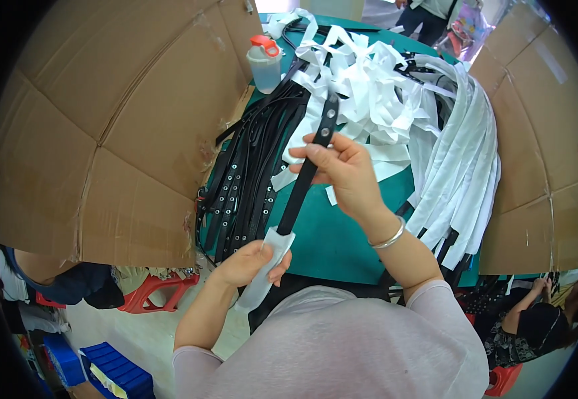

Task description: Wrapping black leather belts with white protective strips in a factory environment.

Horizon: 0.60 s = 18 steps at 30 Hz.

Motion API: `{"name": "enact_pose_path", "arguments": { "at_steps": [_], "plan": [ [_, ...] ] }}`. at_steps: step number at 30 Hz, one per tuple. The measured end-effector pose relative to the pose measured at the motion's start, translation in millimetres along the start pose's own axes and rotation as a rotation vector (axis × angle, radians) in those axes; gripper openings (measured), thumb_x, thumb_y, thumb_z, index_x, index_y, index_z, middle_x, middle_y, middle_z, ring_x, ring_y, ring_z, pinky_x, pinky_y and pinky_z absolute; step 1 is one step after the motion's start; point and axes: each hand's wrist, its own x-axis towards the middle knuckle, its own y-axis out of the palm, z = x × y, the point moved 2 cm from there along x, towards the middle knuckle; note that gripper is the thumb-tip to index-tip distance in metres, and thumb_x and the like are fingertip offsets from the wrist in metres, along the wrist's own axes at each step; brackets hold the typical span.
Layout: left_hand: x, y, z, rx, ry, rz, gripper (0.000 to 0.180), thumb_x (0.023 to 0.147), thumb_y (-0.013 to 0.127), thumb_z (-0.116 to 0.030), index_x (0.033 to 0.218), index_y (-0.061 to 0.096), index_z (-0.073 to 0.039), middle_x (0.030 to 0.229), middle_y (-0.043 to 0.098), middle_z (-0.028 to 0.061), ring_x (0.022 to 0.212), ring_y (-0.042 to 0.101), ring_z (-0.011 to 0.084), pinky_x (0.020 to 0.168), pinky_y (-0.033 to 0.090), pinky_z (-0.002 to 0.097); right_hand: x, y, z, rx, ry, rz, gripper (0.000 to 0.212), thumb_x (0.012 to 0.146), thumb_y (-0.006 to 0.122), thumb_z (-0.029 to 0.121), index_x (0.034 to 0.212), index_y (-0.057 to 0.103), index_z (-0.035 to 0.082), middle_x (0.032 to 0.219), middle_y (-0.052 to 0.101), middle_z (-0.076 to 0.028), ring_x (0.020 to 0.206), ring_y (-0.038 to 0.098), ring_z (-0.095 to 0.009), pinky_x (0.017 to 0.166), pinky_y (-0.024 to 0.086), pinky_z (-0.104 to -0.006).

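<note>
A black belt [297, 196] with metal eyelets runs slantwise in front of me. My right hand [352, 174] pinches it between thumb and fingers near the upper, eyeleted end. Its lower part enters the mouth of a narrow white sleeve [257, 291], which my left hand [244, 265] grips just below the opening. How far down the belt reaches inside cannot be seen. To the left on the table lies a bundle of black belts [252, 159], several with eyelets. Beyond my right hand spreads a tangled heap of white strips [385, 86]. White-covered belts [467, 149] hang in a thick bundle at the right.
Tall cardboard walls flank the green table [332, 243], one at left [136, 120] and one at right [525, 139]. A clear bottle with a red lid [265, 70] stands at the back left. Red stools [159, 292], blue crates [117, 369] and other people [532, 326] are around the table.
</note>
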Motion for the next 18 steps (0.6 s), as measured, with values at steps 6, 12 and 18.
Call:
{"name": "enact_pose_path", "arguments": {
  "at_steps": [6, 12, 18],
  "plan": [
    [25.6, 29.1, -68.2, 0.136, 0.151, 0.126, 0.066, 0.085, 0.038, -0.065, 0.093, 0.053, -0.002, 0.067, 0.048, -0.0010, 0.062, 0.048, 0.0081, 0.064, 0.047, 0.0261, -4.8, 19.0, 63.4, -0.186, -0.154, 0.088, 0.022, 0.089, 0.058, 0.012, 0.105, 0.054, -0.003, 0.095, 0.066, -0.016, 0.082, 0.068, -0.023, 0.064, 0.056, -0.0254],
    [43.1, 44.2, -108.0, 0.211, 0.241, 0.162, 0.060, 0.088, 0.036, -0.062, 0.090, 0.053, -0.004, 0.066, 0.047, -0.0014, 0.060, 0.048, 0.0088, 0.064, 0.048, 0.0270, -10.1, 16.4, 75.6, -0.214, -0.140, 0.121, 0.025, 0.089, 0.056, 0.017, 0.104, 0.059, -0.003, 0.096, 0.067, -0.015, 0.089, 0.066, -0.021, 0.081, 0.052, -0.0321],
    [62.6, 45.0, -113.3, 0.180, 0.219, 0.102, 0.049, 0.093, 0.039, -0.052, 0.091, 0.052, -0.004, 0.065, 0.047, -0.0007, 0.056, 0.047, 0.0091, 0.060, 0.048, 0.0269, -11.7, -3.2, 70.5, -0.339, -0.183, 0.148, 0.026, 0.088, 0.055, 0.017, 0.095, 0.065, -0.005, 0.093, 0.068, -0.015, 0.086, 0.065, -0.017, 0.081, 0.051, -0.0311]
  ]
}}
